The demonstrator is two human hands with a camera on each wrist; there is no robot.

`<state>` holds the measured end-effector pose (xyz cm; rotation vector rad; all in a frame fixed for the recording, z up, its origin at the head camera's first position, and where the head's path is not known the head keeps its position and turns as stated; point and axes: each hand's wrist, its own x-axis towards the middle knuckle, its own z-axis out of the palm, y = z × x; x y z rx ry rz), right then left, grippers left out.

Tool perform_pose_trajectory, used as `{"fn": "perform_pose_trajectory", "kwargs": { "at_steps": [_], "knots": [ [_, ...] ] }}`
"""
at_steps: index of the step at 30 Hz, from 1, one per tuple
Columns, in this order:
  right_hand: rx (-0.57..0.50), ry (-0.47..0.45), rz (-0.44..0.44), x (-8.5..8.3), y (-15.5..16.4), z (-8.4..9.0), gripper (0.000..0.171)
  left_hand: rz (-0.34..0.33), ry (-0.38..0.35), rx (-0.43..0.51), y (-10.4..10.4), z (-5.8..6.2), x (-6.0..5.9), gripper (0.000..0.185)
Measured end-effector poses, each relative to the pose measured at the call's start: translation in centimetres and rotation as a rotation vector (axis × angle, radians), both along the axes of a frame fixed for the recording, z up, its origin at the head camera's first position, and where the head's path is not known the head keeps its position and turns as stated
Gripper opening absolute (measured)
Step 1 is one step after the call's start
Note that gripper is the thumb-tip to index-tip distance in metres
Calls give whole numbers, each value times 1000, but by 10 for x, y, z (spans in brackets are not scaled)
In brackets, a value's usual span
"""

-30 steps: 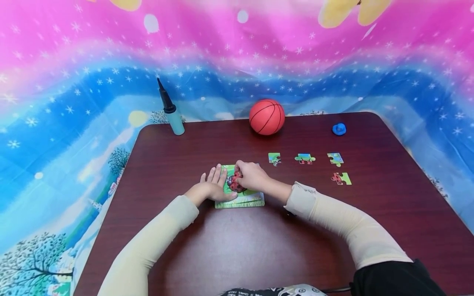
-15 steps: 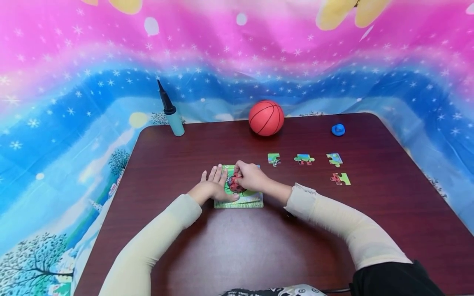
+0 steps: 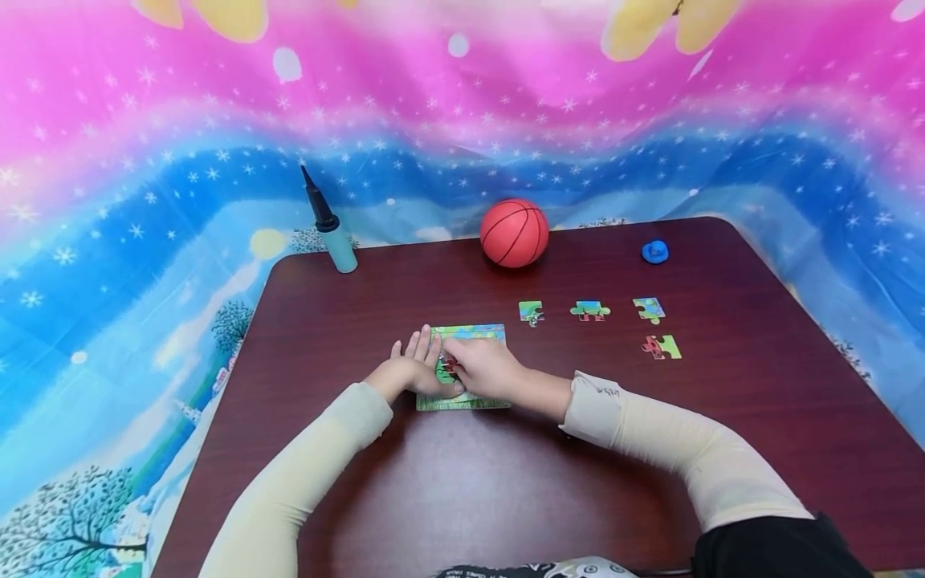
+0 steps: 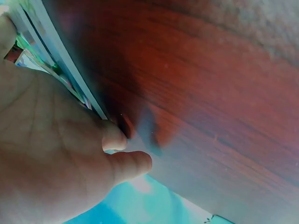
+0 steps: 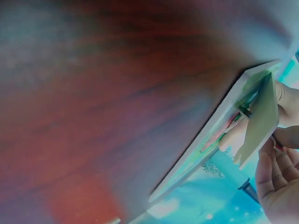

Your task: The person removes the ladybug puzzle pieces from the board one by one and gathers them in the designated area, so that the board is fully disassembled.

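Note:
A green jigsaw board (image 3: 473, 404) with a ladybug picture lies at the middle of the table, partly covered by both hands. My left hand (image 3: 408, 375) rests along its left side with the fingers extended and the thumb across the lower part. My right hand (image 3: 487, 367) is over the board, fingers curled, pinching a jigsaw piece. In the right wrist view that jigsaw piece (image 5: 262, 116) is tilted up from the board, its plain tan back showing. The left wrist view shows the left hand (image 4: 51, 149) against the board's edge.
Several loose jigsaw pieces lie right of the board, among them a green one (image 3: 531, 311) and a red-and-green one (image 3: 661, 347). At the back stand a red ball (image 3: 515, 233), a teal hand pump (image 3: 338, 250) and a small blue object (image 3: 655, 252).
My right hand has shifted slightly and turned, and the ladybug section under its fingers is now tilted up and mostly hidden. My left hand stays nearly in place.

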<state>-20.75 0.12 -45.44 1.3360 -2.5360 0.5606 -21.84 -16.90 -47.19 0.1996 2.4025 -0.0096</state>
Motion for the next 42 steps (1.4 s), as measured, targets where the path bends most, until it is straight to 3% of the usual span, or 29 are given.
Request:
{"fn": "perform_pose_trajectory", "kwargs": {
  "at_steps": [5, 8, 10, 13, 16, 19, 23, 29, 32, 35, 39, 42],
  "knots": [
    [-31, 86, 161, 0, 2, -3, 18, -6, 13, -4, -3, 0, 1, 114],
    [-44, -20, 197, -2, 4, -5, 18, -7, 22, -1, -5, 0, 1, 114],
    [-67, -173, 144, -6, 3, -5, 16, 4, 18, 9, -5, -1, 1, 114],
    [-108, -405, -11, -16, 1, -4, 11, 29, 18, 34, -5, -2, 1, 114],
    [-106, -524, -154, -28, -2, -2, 11, 52, 16, 59, -4, -4, 1, 116],
    [-76, -589, -241, -38, -5, -2, 9, 63, 14, 70, -2, -5, 1, 118],
    [-78, -745, -312, -45, -7, -3, 7, 69, 12, 84, 1, -6, 3, 119],
    [-276, -1127, -379, -48, -7, -7, 5, 74, 18, 79, 2, -6, 4, 119],
    [-352, -1237, -445, -50, -6, -12, 4, 75, 32, 81, 1, -5, 4, 119],
    [-382, -1211, -483, -47, -5, -13, 6, 62, 38, 86, 1, -5, 3, 120],
    [-370, -1065, -468, -41, -5, -11, 7, 57, 40, 109, 1, -5, 2, 120],
    [-391, -1044, -461, -38, -4, -10, 7, 67, 45, 159, -2, -4, 3, 117]
  ]
}}
